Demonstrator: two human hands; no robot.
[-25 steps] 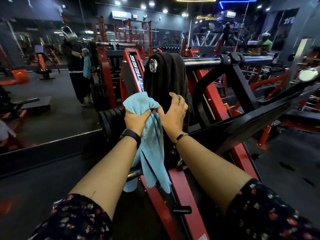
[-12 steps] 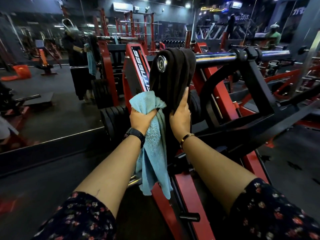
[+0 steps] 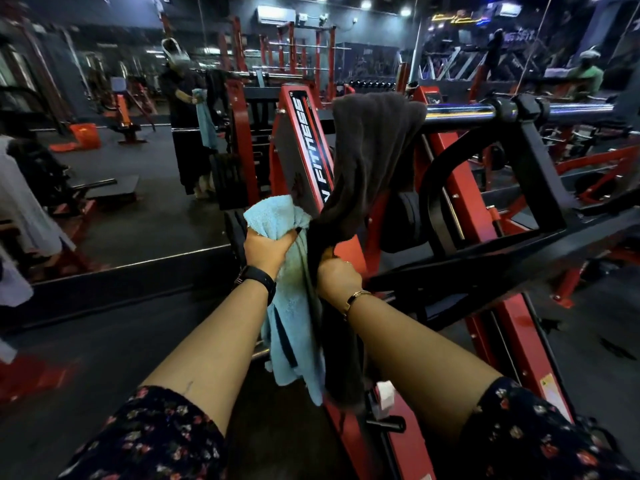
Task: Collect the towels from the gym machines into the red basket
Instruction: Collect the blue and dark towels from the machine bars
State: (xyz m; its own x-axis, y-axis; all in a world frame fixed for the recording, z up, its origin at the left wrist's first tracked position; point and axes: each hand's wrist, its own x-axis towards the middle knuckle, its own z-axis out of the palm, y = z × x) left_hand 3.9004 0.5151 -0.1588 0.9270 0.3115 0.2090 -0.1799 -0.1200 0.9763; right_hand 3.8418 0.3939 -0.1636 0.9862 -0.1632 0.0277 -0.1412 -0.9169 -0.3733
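Towels, two of them, hang at the middle of the view. The light blue towel (image 3: 277, 216) is bunched in the left hand (image 3: 266, 251), whose fingers are curled tight round its upper part. The rest of it drops toward six o'clock, past a black watch (image 3: 258, 280) on the wrist.

The dark brown towel (image 3: 374, 150) is draped over the end of a chrome bar (image 3: 460, 114) at about one o'clock from the hands. Its near side runs down and left to the right hand (image 3: 337, 277), which grips it in a closed fist — fingers wrapped round the cloth — and its tail falls below the fist, touching the blue one. A gold bracelet (image 3: 356, 297) sits on that wrist.

The bar belongs to a red and black machine (image 3: 460, 188) whose upright panel (image 3: 304, 140), lettered FITNESS, stands at twelve o'clock just behind the blue towel.

From nine to eleven o'clock a wall mirror (image 3: 138, 202) reflects the person and, on the floor at ten o'clock, a red-orange container (image 3: 85, 135) — whether that is the basket cannot be told. Floral sleeves (image 3: 152, 434) fill five and seven o'clock.
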